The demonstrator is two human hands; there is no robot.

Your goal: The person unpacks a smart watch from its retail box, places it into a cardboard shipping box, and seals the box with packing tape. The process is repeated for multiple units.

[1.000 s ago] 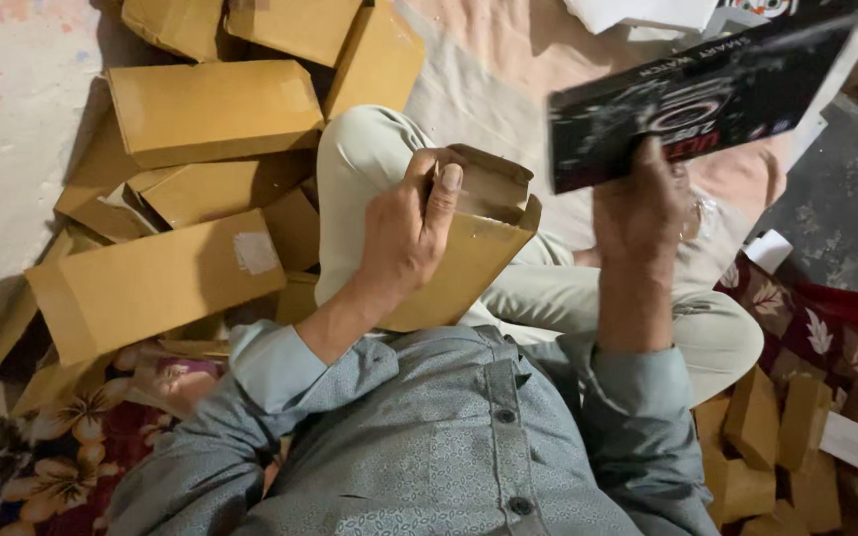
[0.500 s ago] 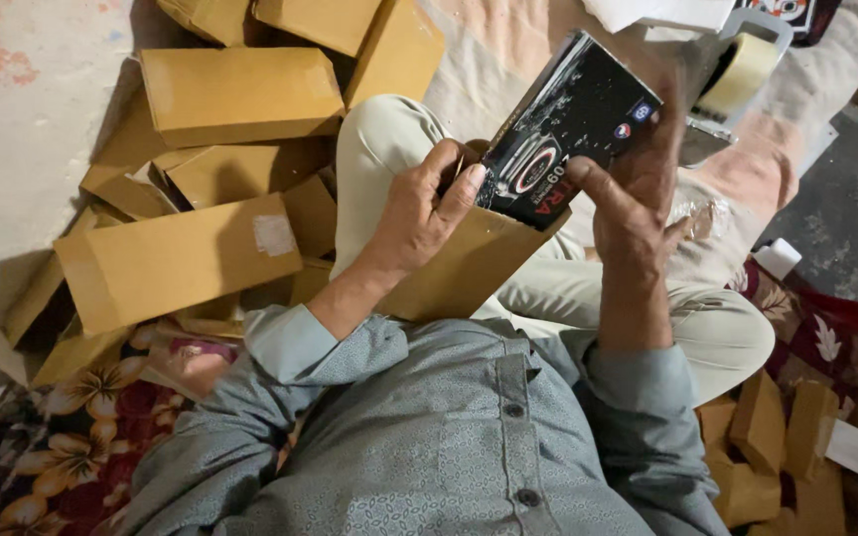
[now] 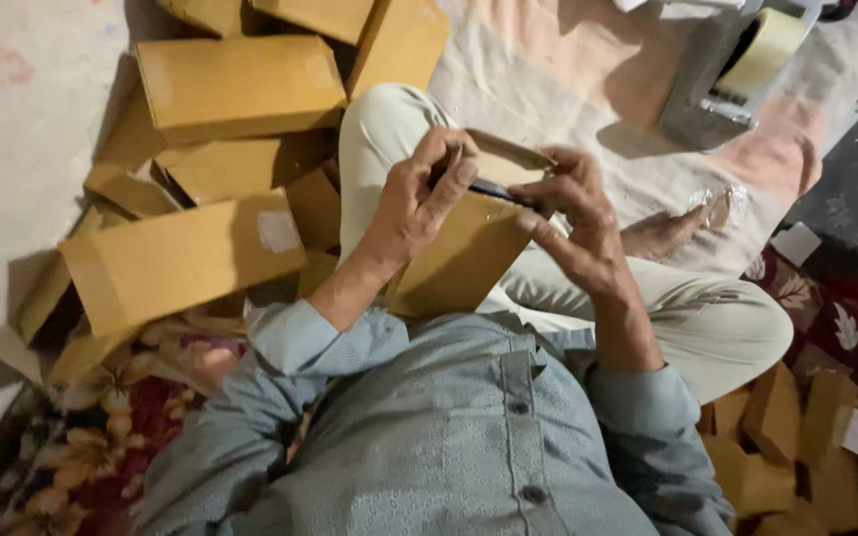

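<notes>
A pile of cardboard boxes lies left. On the lap, the open box sits in the left hand's closed grip; the right hand pinches the dark packet, nearly inside. Next, I judge: push home, fold flap.

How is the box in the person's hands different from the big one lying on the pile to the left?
The held box is open at its top flap and tilted on the lap, gripped by the left hand and right hand. The pile box is closed, lies flat, and bears a pale label. Both are plain brown cardboard.
</notes>
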